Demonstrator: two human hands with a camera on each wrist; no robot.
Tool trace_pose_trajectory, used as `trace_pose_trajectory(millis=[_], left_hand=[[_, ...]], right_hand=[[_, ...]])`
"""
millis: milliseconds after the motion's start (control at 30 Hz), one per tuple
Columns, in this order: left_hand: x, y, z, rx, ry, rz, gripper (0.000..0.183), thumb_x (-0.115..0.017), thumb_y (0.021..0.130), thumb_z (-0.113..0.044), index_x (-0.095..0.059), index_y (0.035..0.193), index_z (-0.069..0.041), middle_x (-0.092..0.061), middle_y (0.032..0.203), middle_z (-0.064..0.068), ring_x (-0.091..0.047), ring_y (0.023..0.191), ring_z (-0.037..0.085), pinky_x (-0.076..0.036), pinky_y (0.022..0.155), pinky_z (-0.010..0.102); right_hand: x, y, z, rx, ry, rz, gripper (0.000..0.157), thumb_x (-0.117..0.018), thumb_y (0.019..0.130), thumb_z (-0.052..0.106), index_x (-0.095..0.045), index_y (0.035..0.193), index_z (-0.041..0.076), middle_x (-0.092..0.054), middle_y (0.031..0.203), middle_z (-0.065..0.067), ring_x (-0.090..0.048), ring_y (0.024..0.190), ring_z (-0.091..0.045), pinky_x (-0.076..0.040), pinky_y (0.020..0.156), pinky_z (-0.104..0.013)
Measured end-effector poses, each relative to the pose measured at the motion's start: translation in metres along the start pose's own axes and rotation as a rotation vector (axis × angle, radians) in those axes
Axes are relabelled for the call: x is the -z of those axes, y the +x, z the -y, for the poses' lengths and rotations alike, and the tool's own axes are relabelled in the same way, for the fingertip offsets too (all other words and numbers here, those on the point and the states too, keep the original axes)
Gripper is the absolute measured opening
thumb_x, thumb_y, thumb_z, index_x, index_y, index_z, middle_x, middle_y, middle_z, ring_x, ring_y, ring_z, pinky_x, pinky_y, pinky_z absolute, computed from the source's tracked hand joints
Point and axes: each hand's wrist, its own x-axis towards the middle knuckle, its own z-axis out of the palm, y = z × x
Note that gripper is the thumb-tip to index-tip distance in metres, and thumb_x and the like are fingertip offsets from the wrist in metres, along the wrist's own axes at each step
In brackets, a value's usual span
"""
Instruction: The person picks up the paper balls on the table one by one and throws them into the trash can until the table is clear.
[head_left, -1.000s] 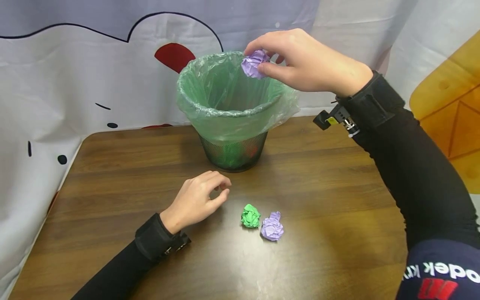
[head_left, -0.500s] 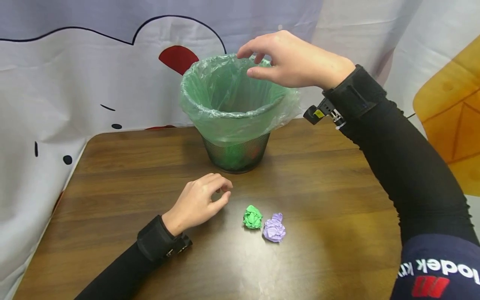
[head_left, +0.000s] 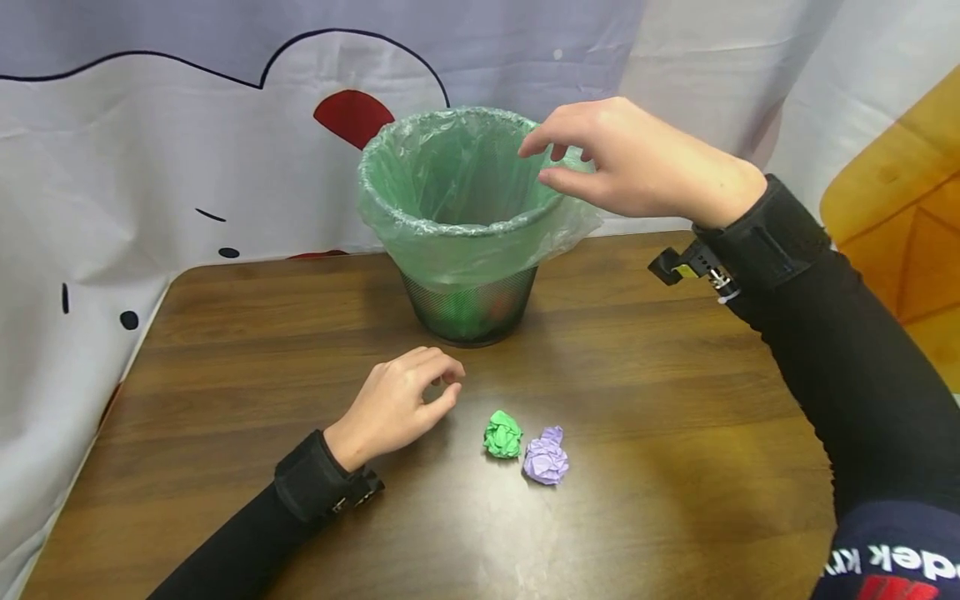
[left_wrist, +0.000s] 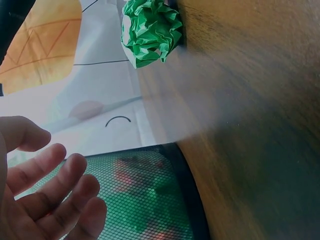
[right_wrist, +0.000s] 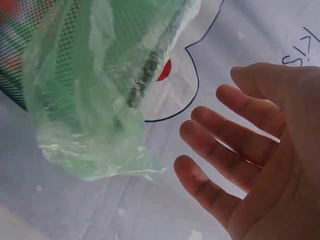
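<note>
My right hand hovers at the right rim of a mesh wastebasket, its fingers relaxed and holding nothing. A translucent green bag lines the basket and folds down over its rim. In the right wrist view, the spread fingers are beside the bag's loose edge. My left hand rests on the table, fingers loosely curved around nothing. To its right lie a crumpled green paper ball and a crumpled purple paper ball, side by side. Through the mesh, green and red shapes show inside the basket.
The wooden table ends at a back edge close behind the basket. A printed curtain hangs behind it and along the left side. Each wrist wears a black strap with a small camera mount.
A purple paper ball held by my right hand over the basket was let go and is out of sight. The right hand then moved right and lower. My left hand stayed put.
</note>
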Motion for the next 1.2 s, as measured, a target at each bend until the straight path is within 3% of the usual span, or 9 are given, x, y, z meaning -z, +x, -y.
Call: trace_pose_trajectory(millis=[333, 533, 800, 1200], left_hand=[[0.0, -0.001, 0.0, 0.013, -0.003, 0.01, 0.011, -0.064, 0.093, -0.023, -0.071, 0.101, -0.021, -0.064, 0.09, -0.015, -0.063, 0.086, 0.01, -0.051, 0.068, 0.028], [0.0, -0.002, 0.0, 0.014, -0.001, 0.009, 0.01, -0.064, 0.093, -0.023, -0.071, 0.1, -0.021, -0.063, 0.09, -0.015, -0.063, 0.086, 0.01, -0.051, 0.068, 0.028], [-0.001, -0.002, 0.001, 0.009, 0.0, 0.007, 0.01, -0.063, 0.093, -0.023, -0.071, 0.099, -0.022, -0.063, 0.089, -0.015, -0.063, 0.085, 0.009, -0.051, 0.067, 0.027], [-0.003, 0.0, 0.0, 0.003, -0.016, 0.015, 0.011, -0.064, 0.094, -0.023, -0.071, 0.101, -0.021, -0.064, 0.09, -0.014, -0.063, 0.086, 0.01, -0.052, 0.069, 0.028]], right_hand=[[-0.01, -0.03, 0.005, 0.064, -0.002, -0.071, 0.016, -0.066, 0.096, 0.012, -0.071, 0.111, 0.009, -0.071, 0.11, 0.001, -0.063, 0.092, -0.015, -0.045, 0.081, -0.031], [-0.018, -0.043, 0.009, 0.065, 0.0, -0.074, 0.012, -0.066, 0.095, 0.012, -0.072, 0.106, 0.011, -0.07, 0.102, 0.005, -0.061, 0.086, -0.008, -0.045, 0.077, -0.027], [-0.031, -0.057, 0.016, 0.054, -0.001, -0.026, 0.009, -0.067, 0.096, 0.016, -0.071, 0.104, 0.017, -0.069, 0.099, 0.013, -0.06, 0.084, -0.002, -0.049, 0.076, -0.027], [-0.057, -0.077, 0.017, -0.002, -0.005, 0.057, 0.014, -0.068, 0.095, 0.023, -0.071, 0.109, 0.021, -0.068, 0.104, 0.014, -0.062, 0.089, -0.004, -0.052, 0.078, -0.03]])
